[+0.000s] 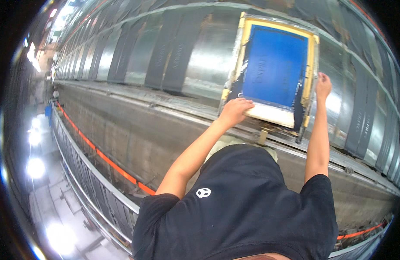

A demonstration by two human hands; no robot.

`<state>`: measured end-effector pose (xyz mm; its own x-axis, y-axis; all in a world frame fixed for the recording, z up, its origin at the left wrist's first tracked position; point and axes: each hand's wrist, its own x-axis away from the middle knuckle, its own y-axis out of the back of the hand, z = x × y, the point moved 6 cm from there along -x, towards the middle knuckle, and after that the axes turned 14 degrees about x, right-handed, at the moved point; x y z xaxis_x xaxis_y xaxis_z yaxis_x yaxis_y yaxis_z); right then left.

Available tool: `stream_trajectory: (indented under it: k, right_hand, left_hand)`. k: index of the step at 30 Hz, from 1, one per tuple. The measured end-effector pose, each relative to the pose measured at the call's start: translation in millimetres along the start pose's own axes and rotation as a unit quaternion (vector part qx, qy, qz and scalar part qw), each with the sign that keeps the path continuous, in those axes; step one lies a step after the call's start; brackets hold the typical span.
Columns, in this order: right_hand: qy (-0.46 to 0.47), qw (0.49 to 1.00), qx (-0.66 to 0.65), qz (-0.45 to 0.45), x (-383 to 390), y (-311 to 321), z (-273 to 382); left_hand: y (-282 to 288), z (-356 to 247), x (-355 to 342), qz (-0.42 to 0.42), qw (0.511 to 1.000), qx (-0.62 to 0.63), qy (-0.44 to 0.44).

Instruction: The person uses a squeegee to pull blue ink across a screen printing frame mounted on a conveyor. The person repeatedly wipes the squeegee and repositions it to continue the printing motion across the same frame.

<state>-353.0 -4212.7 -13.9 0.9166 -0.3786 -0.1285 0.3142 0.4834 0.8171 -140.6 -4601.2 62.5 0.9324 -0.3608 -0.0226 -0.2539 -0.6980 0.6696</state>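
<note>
A screen-printing frame [275, 65] with a blue mesh panel and yellow-taped sides lies on the long printing table, with a pale strip along its near end. My left hand [236, 112] is at the frame's near left corner, its fingers bent over the edge by the pale strip. Just off the frame's right side, my right hand [323, 86] is raised with the fingers closed together. Whatever they may hold is too small to tell. Below that hand, a dark rod [303, 130] runs down the frame's right side toward the table rail.
Dark fabric strips [167, 56] lie across the shiny table in a row on both sides of the frame. A metal rail [165, 106] follows the table's near edge. At left are an orange-red line [102, 156], a grey railing [96, 182] and a pale floor [44, 203].
</note>
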Motion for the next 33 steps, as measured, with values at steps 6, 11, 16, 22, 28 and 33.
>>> stream_trajectory:
  k: [6, 11, 16, 22, 28, 33]
  right_hand:
    - [0.021, 0.996, -0.086, -0.004, 67.1, -53.3, 146.4]
    - [0.013, 0.996, -0.091, -0.009, 148.2, -148.6, 283.9]
    - [-0.006, 0.993, -0.114, 0.017, 204.4, -208.3, 395.8]
    - [-0.013, 0.995, -0.098, 0.029, 229.7, -234.5, 441.4]
    - [0.032, 0.999, -0.029, -0.020, 229.5, -255.7, 428.1]
    - [0.008, 1.000, 0.005, 0.001, 224.6, -261.3, 433.0]
  left_hand:
    - [96.4, 74.6, 55.3, -0.034, 0.999, -0.018, 0.034]
    - [227.4, 181.9, 109.8, -0.016, 0.998, -0.029, 0.059]
    - [323.0, 259.7, 156.3, 0.011, 0.996, -0.036, 0.083]
    - [353.8, 309.1, 179.3, 0.017, 0.992, -0.074, 0.100]
    - [374.9, 317.0, 198.4, -0.027, 0.996, -0.078, 0.029]
    - [367.9, 306.1, 228.2, 0.028, 0.992, -0.121, -0.025]
